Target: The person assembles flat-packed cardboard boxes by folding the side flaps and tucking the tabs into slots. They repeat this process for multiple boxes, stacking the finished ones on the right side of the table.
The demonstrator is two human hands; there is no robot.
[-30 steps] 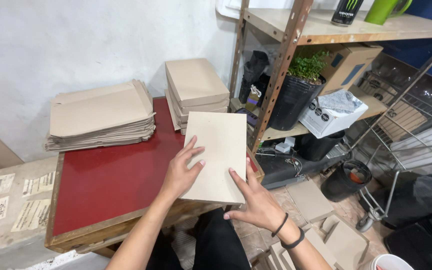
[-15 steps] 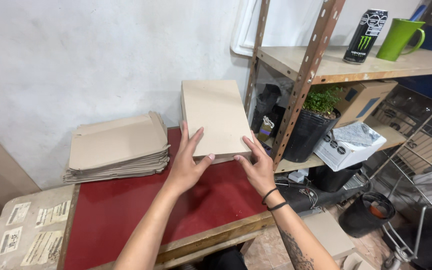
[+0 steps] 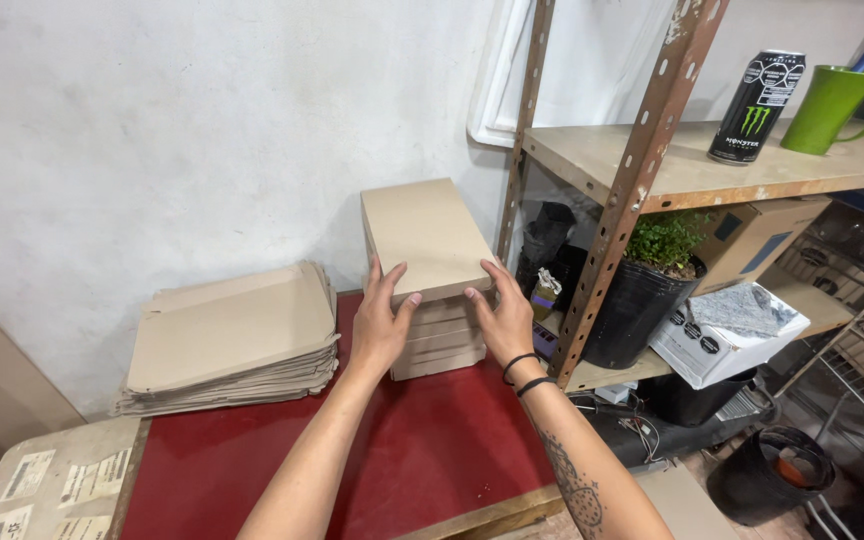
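A flat brown cardboard piece (image 3: 422, 235) lies on top of a stack of folded cardboard (image 3: 442, 340) at the back of the red tabletop (image 3: 432, 450), against the white wall. My left hand (image 3: 380, 318) presses its near left edge. My right hand (image 3: 502, 318), with black bands at the wrist, holds its near right corner. Both hands grip the top piece.
A second, wider pile of flat cardboard (image 3: 237, 335) lies to the left. A rusty metal shelf post (image 3: 632, 190) stands right of the stack, with a black can (image 3: 755, 108), a green mug (image 3: 832, 108), a potted plant (image 3: 652, 290) and boxes on its shelves.
Both hands carried the cardboard piece from over the table's front edge up and back onto the stack by the wall. The view has swung up and to the right.
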